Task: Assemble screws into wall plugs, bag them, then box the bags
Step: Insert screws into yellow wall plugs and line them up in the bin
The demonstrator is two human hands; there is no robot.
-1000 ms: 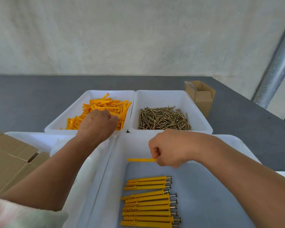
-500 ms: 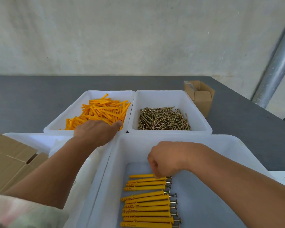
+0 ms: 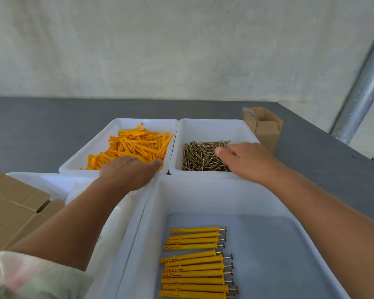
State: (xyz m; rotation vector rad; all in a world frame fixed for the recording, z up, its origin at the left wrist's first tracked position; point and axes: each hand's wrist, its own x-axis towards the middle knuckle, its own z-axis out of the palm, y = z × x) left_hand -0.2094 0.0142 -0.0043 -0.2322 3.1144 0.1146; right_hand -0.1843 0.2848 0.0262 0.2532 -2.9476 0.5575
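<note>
Loose orange wall plugs [image 3: 136,145] fill the far left white bin [image 3: 89,156]. My left hand [image 3: 127,172] lies palm down on their near edge, its fingertips hidden under the knuckles. Brass screws [image 3: 201,157] lie in the far right white bin [image 3: 212,128]. My right hand [image 3: 247,160] reaches over them, its relaxed fingers touching the pile's right side. Several assembled plugs with screws [image 3: 194,262] lie in rows in the large near bin [image 3: 203,186].
A small open cardboard box [image 3: 266,130] stands right of the screw bin. Flattened cardboard boxes [image 3: 13,212] lie at the left beside another white bin [image 3: 41,180]. A metal pole [image 3: 363,89] rises at the far right. The grey table top [image 3: 30,130] extends behind.
My right hand laid an assembled plug at the top of the rows in the near bin, then moved up to the screw pile. My left hand drew back to the plug bin's near edge.
</note>
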